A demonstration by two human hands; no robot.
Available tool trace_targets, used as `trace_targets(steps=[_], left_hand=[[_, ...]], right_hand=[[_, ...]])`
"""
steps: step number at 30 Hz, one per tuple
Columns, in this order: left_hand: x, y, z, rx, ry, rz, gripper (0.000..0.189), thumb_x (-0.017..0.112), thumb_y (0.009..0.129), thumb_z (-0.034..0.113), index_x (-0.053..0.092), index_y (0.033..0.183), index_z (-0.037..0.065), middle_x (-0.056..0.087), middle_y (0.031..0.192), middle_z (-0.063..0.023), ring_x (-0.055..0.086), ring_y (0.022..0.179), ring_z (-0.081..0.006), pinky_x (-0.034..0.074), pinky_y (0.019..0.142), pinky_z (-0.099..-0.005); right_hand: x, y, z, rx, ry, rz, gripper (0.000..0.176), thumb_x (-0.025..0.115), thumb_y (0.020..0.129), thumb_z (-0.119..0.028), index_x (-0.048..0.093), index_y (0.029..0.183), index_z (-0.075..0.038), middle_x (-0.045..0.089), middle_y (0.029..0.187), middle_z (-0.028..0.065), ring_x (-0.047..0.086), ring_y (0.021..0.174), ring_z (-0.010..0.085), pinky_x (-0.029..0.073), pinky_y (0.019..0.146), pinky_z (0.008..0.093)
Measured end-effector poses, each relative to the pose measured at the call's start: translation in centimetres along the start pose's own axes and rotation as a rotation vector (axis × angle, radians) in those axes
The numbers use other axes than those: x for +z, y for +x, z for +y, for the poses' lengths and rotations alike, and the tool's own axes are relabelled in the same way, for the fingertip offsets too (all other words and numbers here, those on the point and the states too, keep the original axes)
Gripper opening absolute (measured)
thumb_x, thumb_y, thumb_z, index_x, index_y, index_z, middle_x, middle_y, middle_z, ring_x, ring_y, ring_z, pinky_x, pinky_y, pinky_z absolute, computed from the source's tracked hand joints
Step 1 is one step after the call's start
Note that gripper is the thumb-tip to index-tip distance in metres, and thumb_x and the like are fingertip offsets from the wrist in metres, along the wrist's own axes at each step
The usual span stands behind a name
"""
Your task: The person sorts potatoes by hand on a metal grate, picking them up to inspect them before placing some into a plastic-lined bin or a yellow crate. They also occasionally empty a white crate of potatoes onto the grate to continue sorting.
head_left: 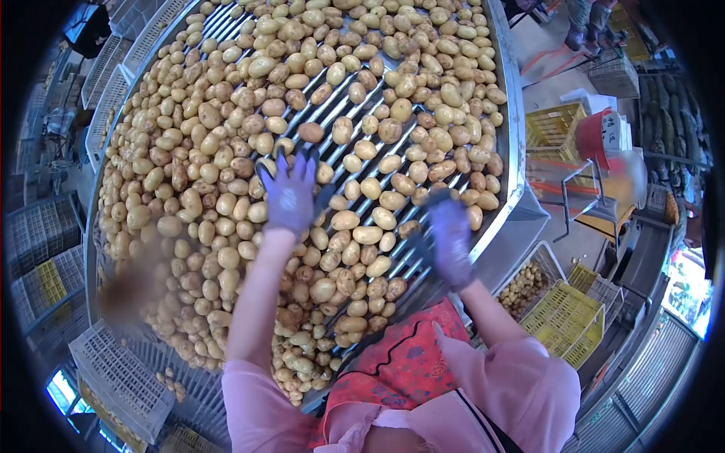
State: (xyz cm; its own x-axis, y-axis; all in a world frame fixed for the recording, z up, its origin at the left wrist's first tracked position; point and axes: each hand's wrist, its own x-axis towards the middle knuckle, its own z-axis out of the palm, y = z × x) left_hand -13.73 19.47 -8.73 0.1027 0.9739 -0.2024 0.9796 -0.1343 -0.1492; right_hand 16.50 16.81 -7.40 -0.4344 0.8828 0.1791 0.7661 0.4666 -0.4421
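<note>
Potatoes (226, 204) lie thickly over a metal roller table (317, 113), with dark gaps and shiny rollers showing through the middle. My left hand (291, 198), in a purple glove with dark fingertips, lies palm down on the potatoes with its fingers spread. Near the table's right edge, my right hand (451, 245) wears the same kind of glove and is blurred by motion. Its thumb stands apart from its fingers, and no potato shows in it. Loose potatoes (368, 235) sit on the rollers between both hands.
A raised metal rim (516, 121) borders the table on the right. Beyond it stand a crate of potatoes (526, 287), yellow crates (565, 321) and a red bucket (594, 138). A grey crate (121, 377) is at lower left. Another person's legs (585, 23) show at upper right.
</note>
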Motion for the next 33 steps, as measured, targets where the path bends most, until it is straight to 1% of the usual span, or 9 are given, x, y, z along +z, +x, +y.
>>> trace_targets(steps=[3,10,14,17,20,23,24,28,33], left_hand=[[-3.3,-1.6,3.4,-0.040,-0.258,-0.134,0.055,0.047,0.090,0.047,0.047,0.133,0.012,0.043,0.139,-0.0139,0.037,0.130,-0.0392,0.021,0.103,-0.0664],[-4.2,8.5,12.1,0.345,-0.346,0.194,0.051,0.045,0.093,0.042,0.044,0.136,0.014,0.041,0.142,-0.0132,0.035,0.133,-0.0355,0.021,0.108,-0.0579],[-3.0,16.0,8.2,0.226,-0.344,0.288,0.054,0.048,0.090,0.050,0.047,0.136,0.022,0.041,0.143,-0.0085,0.033,0.135,-0.0347,0.021,0.108,-0.0565],[-0.5,17.6,1.1,0.189,-0.202,0.295,0.056,0.051,0.087,0.052,0.049,0.133,0.021,0.042,0.143,-0.0092,0.036,0.133,-0.0307,0.017,0.109,-0.0593],[1.6,16.1,-5.0,0.086,-0.139,0.276,0.054,0.045,0.091,0.048,0.048,0.135,0.017,0.042,0.143,-0.0109,0.036,0.134,-0.0297,0.021,0.112,-0.0477],[1.1,13.0,-8.5,-0.006,-0.037,0.214,0.046,0.049,0.089,0.030,0.050,0.133,0.015,0.046,0.139,-0.0125,0.039,0.131,-0.0318,0.023,0.111,-0.0465],[0.2,11.6,-9.2,-0.005,-0.055,0.205,0.047,0.051,0.086,0.024,0.050,0.132,0.013,0.047,0.138,-0.0132,0.040,0.130,-0.0315,0.023,0.111,-0.0467],[0.8,8.0,-9.6,-0.063,0.024,0.197,0.045,0.049,0.086,0.021,0.052,0.130,0.009,0.049,0.135,-0.0145,0.042,0.129,-0.0324,0.022,0.110,-0.0521],[0.5,8.4,-8.9,-0.128,0.081,0.108,0.044,0.045,0.089,0.019,0.048,0.133,0.010,0.045,0.139,-0.0125,0.037,0.132,-0.0294,0.022,0.110,-0.0522]], right_hand=[[0.7,-0.7,8.2,0.378,-0.310,0.014,0.068,0.059,0.087,-0.030,0.034,0.136,0.010,0.037,0.137,0.0338,0.033,0.127,0.0513,0.024,0.105,0.0603],[6.2,11.0,12.3,0.303,-0.651,-0.126,0.058,0.042,0.094,-0.033,0.036,0.135,0.008,0.039,0.135,0.0344,0.031,0.131,0.0480,0.018,0.108,0.0602],[8.8,19.7,12.9,0.227,-0.304,0.120,0.063,0.042,0.093,-0.031,0.025,0.141,0.007,0.031,0.140,0.0356,0.029,0.133,0.0471,0.018,0.107,0.0627],[7.7,24.5,7.0,0.324,-0.289,-0.062,0.072,0.045,0.091,-0.042,0.026,0.141,0.006,0.028,0.142,0.0353,0.028,0.133,0.0479,0.019,0.103,0.0673],[11.5,24.9,3.2,-0.018,-0.546,-0.340,0.079,0.048,0.088,-0.054,0.028,0.142,0.000,0.027,0.144,0.0332,0.028,0.133,0.0490,0.024,0.101,0.0680],[8.6,23.8,1.2,-0.452,0.017,-0.551,0.048,0.047,0.093,-0.031,0.045,0.134,-0.006,0.051,0.130,0.0202,0.049,0.120,0.0391,0.039,0.101,0.0458],[2.1,27.3,-1.3,-0.237,0.296,-0.804,0.038,0.045,0.094,-0.026,0.054,0.125,-0.006,0.063,0.115,0.0147,0.059,0.110,0.0305,0.044,0.097,0.0390],[4.5,36.6,9.8,0.174,-0.069,0.028,0.031,0.053,0.087,-0.028,0.062,0.107,-0.007,0.065,0.104,0.0171,0.064,0.092,0.0353,0.051,0.081,0.0434],[7.2,38.2,14.5,0.205,-0.292,-0.099,0.048,0.057,0.082,-0.025,0.050,0.125,-0.007,0.055,0.122,0.0215,0.054,0.114,0.0356,0.046,0.094,0.0431]])
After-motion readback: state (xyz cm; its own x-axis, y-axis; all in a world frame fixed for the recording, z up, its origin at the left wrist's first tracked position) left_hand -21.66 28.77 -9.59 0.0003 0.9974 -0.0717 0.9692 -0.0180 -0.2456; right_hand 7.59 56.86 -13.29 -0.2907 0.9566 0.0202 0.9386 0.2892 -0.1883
